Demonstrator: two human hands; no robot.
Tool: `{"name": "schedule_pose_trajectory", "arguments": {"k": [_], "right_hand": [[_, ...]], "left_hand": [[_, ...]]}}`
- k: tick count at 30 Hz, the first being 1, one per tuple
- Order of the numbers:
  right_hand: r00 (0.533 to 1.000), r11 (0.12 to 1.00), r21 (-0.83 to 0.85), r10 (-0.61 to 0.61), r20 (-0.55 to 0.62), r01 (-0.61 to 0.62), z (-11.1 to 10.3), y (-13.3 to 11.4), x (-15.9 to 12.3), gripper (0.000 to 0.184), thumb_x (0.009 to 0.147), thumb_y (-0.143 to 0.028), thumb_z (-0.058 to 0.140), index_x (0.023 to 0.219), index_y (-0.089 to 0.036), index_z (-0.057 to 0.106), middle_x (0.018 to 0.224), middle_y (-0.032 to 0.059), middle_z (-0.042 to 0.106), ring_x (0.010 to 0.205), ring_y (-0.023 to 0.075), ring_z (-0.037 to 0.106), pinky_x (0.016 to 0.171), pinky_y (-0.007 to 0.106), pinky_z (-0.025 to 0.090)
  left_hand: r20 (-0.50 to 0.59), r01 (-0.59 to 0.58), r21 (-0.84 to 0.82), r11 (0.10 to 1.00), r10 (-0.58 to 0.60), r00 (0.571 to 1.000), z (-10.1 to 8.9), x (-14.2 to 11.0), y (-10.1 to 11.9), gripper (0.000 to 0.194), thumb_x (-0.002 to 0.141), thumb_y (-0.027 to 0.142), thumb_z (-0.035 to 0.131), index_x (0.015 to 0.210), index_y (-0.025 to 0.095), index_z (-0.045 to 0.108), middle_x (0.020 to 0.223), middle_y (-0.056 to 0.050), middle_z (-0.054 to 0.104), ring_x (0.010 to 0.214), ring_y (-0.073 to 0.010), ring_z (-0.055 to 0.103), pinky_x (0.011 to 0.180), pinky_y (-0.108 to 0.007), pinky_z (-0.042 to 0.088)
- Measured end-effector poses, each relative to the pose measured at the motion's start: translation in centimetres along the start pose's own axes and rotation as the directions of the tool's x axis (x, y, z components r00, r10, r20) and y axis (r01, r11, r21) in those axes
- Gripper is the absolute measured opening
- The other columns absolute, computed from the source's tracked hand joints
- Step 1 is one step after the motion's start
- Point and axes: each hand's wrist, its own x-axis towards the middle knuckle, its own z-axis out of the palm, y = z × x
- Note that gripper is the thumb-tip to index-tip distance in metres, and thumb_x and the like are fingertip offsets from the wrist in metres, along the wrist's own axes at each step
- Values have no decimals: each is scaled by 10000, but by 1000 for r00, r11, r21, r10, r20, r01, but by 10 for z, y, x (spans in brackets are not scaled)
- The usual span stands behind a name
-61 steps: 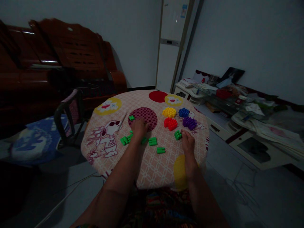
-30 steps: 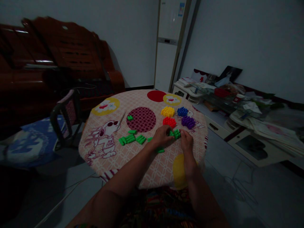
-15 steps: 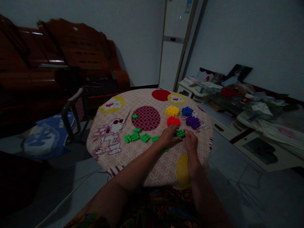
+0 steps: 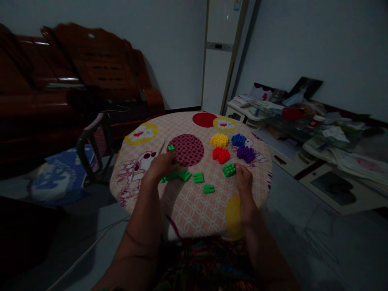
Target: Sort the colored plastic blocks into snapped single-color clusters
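Note:
My right hand (image 4: 244, 177) pinches the right end of a cluster of joined green toy building blocks (image 4: 228, 170) at the table's right side. Over on the left, my left hand (image 4: 163, 165) reaches down among loose green blocks, its fingertips by one of them; dim light and the hand itself hide whether it grips it. More green blocks lie beside it: one pair (image 4: 198, 178), another piece (image 4: 209, 189) nearer me, and a small one (image 4: 171, 148) farther off. Beyond the green cluster sit a red cluster (image 4: 221, 154), a yellow one (image 4: 219, 140), a blue one (image 4: 238, 140) and a purple one (image 4: 246, 154).
The round table wears a patterned cloth (image 4: 194, 214). A small chair (image 4: 93, 141) stands at its left, before a wooden sofa (image 4: 100, 68). On the right runs a low cabinet (image 4: 291, 165) piled with papers and bags. A cable (image 4: 87, 250) trails across the floor.
My left hand has left the green cluster and moved left to the loose green blocks. My right hand stays at the cluster, which now shows more fully.

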Motion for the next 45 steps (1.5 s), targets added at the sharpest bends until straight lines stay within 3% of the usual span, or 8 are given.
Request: {"name": "schedule_pose_trajectory", "arguments": {"k": [5, 11, 13, 16, 20, 25, 32, 45], "right_hand": [[1000, 1000, 11, 23, -10, -23, 1, -2, 3, 433, 890, -475, 445, 948, -156, 732, 892, 75, 745, 837, 215, 645, 765, 314, 501], [1000, 1000, 23, 18, -22, -17, 3, -5, 2, 454, 879, -499, 445, 935, -155, 735, 894, 86, 748, 851, 229, 654, 771, 329, 510], [1000, 999, 28, 20, -24, -19, 3, -5, 2, 450, 880, -501, 446, 928, -159, 735, 888, 85, 749, 846, 228, 654, 773, 331, 512], [999, 999, 38, 32, -26, -31, 3, -5, 2, 438, 878, -493, 451, 926, -164, 736, 892, 80, 753, 842, 226, 654, 783, 334, 515], [999, 999, 32, 34, -19, -33, 3, -4, 2, 455, 880, -500, 443, 942, -159, 738, 898, 87, 752, 854, 231, 653, 779, 332, 516], [1000, 1000, 21, 16, 4, -16, 1, -3, 1, 460, 896, -500, 441, 969, -152, 733, 933, 88, 747, 879, 228, 651, 803, 331, 504], [1000, 1000, -11, -3, 15, 3, -1, -9, -1, 419, 921, -487, 439, 891, -166, 707, 858, 61, 711, 837, 212, 614, 793, 314, 481], [1000, 1000, -20, 16, 16, -16, 0, -9, -1, 418, 915, -487, 446, 885, -168, 714, 818, 51, 699, 816, 210, 600, 780, 311, 479]], "left_hand": [[139, 24, 105, 994, -39, 989, 8, -14, -6, 339, 718, 356, 688, 1022, 215, 638, 1072, -86, 728, 952, -262, 673, 698, -290, 444], [14, -38, 1, 999, 38, 999, 15, -12, 2, 286, 758, 306, 650, 1025, 207, 631, 1057, -85, 721, 960, -252, 667, 763, -301, 469], [-65, -152, -77, 985, 148, 987, 11, -8, 16, 268, 776, 271, 629, 1034, 197, 639, 1072, -81, 714, 971, -238, 659, 814, -308, 479], [-142, -371, -176, 912, 349, 926, 13, -1, 52, 251, 767, 232, 636, 1012, 186, 665, 1056, -79, 705, 959, -225, 652, 876, -321, 488], [-140, -517, -250, 819, 497, 856, 34, 10, 105, 263, 748, 205, 668, 1009, 174, 674, 1043, -93, 708, 967, -235, 658, 894, -334, 498], [-136, -467, -296, 833, 447, 884, 63, 20, 142, 307, 724, 202, 696, 1024, 159, 648, 1044, -112, 709, 977, -269, 664, 846, -343, 507], [-196, -413, -381, 827, 365, 910, 87, 20, 151, 378, 736, 270, 720, 1079, 167, 598, 1022, -110, 696, 962, -272, 657, 826, -340, 498], [-191, -412, -377, 829, 366, 911, 91, 17, 159, 495, 726, 294, 751, 1179, 150, 612, 1098, -126, 693, 1024, -283, 649, 881, -373, 511]]}}
